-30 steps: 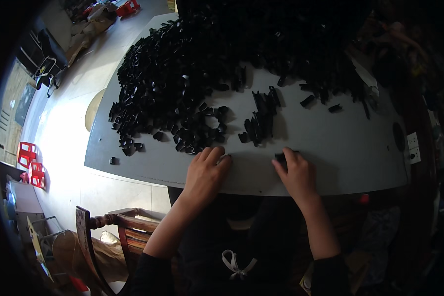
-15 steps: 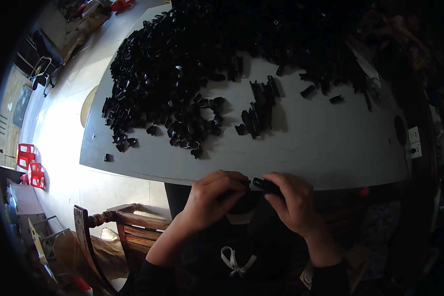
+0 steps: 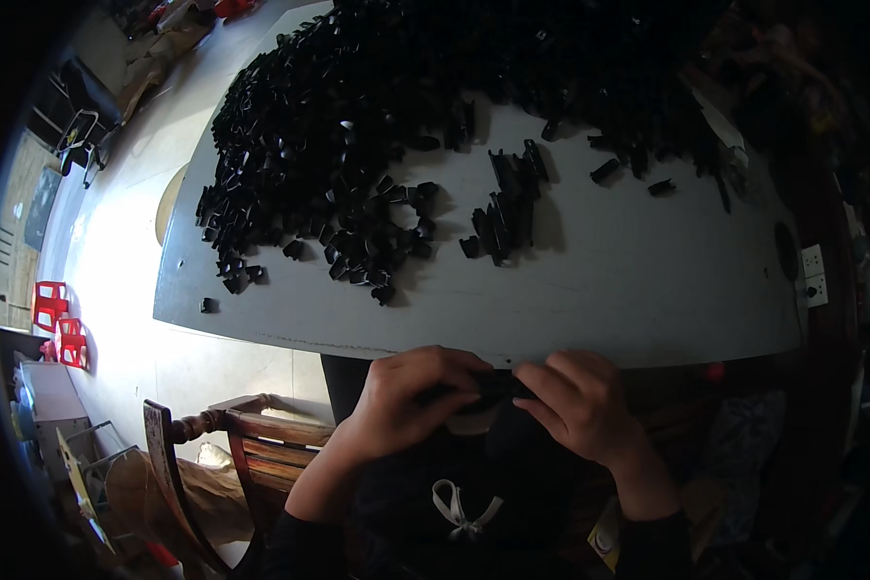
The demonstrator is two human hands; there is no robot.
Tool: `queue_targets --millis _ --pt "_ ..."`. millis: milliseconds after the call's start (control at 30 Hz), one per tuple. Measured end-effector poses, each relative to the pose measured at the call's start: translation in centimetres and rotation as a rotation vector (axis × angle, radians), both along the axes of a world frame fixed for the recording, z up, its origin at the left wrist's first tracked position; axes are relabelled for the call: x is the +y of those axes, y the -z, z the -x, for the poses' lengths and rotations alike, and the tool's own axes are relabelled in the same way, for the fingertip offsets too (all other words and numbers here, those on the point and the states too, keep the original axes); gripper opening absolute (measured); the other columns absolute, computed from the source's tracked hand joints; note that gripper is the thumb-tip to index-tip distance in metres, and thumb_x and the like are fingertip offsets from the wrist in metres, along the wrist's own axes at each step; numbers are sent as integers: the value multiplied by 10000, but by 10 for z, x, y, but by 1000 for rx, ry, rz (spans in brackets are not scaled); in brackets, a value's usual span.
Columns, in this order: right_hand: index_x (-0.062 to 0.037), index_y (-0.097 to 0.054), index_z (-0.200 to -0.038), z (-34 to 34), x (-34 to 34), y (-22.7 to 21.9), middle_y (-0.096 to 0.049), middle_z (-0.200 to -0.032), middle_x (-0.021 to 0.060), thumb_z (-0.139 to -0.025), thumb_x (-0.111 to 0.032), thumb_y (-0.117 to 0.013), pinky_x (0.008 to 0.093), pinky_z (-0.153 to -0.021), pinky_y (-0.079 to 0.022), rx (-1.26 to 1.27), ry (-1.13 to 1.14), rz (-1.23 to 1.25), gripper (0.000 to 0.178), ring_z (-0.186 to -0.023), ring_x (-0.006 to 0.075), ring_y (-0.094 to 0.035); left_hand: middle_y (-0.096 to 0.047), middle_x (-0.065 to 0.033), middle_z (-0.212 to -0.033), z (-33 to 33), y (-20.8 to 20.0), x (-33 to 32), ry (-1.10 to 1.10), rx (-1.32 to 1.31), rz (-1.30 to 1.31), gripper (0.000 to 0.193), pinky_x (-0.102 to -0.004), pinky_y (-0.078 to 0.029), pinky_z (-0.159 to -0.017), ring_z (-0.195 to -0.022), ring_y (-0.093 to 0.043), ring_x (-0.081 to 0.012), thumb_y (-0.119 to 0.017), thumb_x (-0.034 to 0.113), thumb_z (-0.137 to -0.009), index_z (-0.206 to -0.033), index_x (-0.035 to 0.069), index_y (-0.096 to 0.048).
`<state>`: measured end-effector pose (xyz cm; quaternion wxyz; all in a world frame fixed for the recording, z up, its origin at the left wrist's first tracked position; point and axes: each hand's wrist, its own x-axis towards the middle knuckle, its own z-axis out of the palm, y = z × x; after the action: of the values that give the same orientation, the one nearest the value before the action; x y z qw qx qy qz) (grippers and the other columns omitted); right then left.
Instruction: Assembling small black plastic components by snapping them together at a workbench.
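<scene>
Black piece (image 3: pixel 499 387), small, shadowed, partly hidden

Just off the near edge of the grey table (image 3: pixel 638 280), the left hand (image 3: pixel 416 394) and right hand (image 3: pixel 578 398) pinch shadowed black clips (image 3: pixel 498 384). A black heap (image 3: pixel 290 159) covers the table's far side; a cluster (image 3: pixel 505 217) lies mid-table. Left of the table stand red stools (image 3: pixel 51 305).

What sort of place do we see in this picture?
Probably a home or small workshop where handwork is done: a table heaped with small black parts, and a wooden chair near it.
</scene>
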<state>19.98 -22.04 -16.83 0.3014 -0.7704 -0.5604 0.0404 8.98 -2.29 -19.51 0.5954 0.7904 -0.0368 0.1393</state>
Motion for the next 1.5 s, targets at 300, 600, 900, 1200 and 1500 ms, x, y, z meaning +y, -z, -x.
queue_targets --millis 300,600,900,1200,1500 --pt "-37 -612 -949 3 -3 1 -554 -713 68 -728 -131 -741 351 -521 -444 38 33 4 273 -592 239 -578 -696 -118 -970 2 -2 -6 -39 0 -24 128 -300 -530 -712 -824 -679 -221 -715 -48 -697 -764 33 -642" --pt "-59 -614 -926 32 8 30 -548 -693 36 -737 -154 -745 306 -476 -475 51 -199 -160 248 -577 199 -598 -685 -202 -919 10 5 -37 95 6 571 548 -391 -530 -803 -884 -671 -326 -402 405 -995 -820 -42 -667" --pt "-30 -629 -905 34 32 36 -582 -910 113 -775 -82 -622 360 -690 -510 -215 -114 -5 141 -827 257 -613 -655 -168 -982 1 25 -22 -143 -107 78 339 -344 -500 -762 -916 -638 -275 -520 303 -942 -915 -17 -630" --pt "-30 -529 -976 -100 69 45 -650 -854 111 -825 -246 -705 358 -616 -496 86 609 104 316 -698 255 -645 -594 -65 -786 -11 44 36 -649 116 -836 97 -381 -464 -665 -731 -597 -283 -624 82 -807 -901 83 -603" --pt "-33 -547 -831 -111 39 73 -632 -717 42 -874 -234 -620 269 -484 -390 489 612 -41 218 -592 135 -594 -563 -80 -821 -9 33 33 -524 95 -820 124 -384 -462 -666 -722 -578 -279 -664 107 -772 -860 68 -586"
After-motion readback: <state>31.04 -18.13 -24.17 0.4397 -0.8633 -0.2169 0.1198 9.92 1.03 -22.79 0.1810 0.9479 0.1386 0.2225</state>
